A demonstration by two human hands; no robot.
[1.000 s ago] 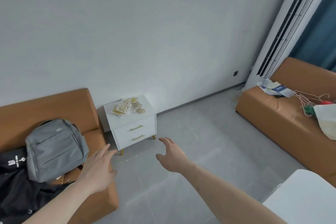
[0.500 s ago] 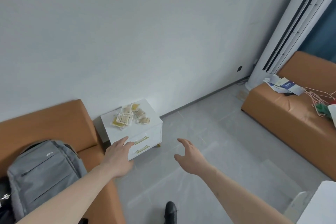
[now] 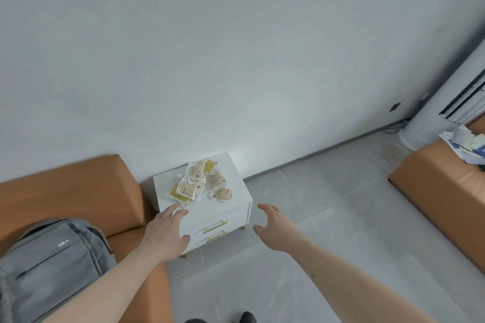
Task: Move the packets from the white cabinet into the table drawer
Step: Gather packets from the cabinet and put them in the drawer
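Note:
A small white cabinet (image 3: 236,186) with two gold-handled drawers stands against the wall between two sofas. Several yellow and clear packets (image 3: 200,185) lie in a loose pile on its top. My left hand (image 3: 165,233) reaches over the cabinet's front left corner, fingers spread and empty, just short of the packets. My right hand (image 3: 273,225) hovers beside the cabinet's right side, fingers spread, holding nothing. The table with the drawer is out of view.
An orange sofa (image 3: 78,196) sits left of the cabinet with a grey backpack (image 3: 49,262) on it. Another orange sofa (image 3: 441,196) with papers (image 3: 464,144) stands at the right. A white floor air conditioner (image 3: 446,102) fills the far right corner. Grey tiled floor (image 3: 328,204) lies between.
I have come closer to the cabinet, which now looks larger. Both hands have moved forward; the left now reaches the cabinet's front corner.

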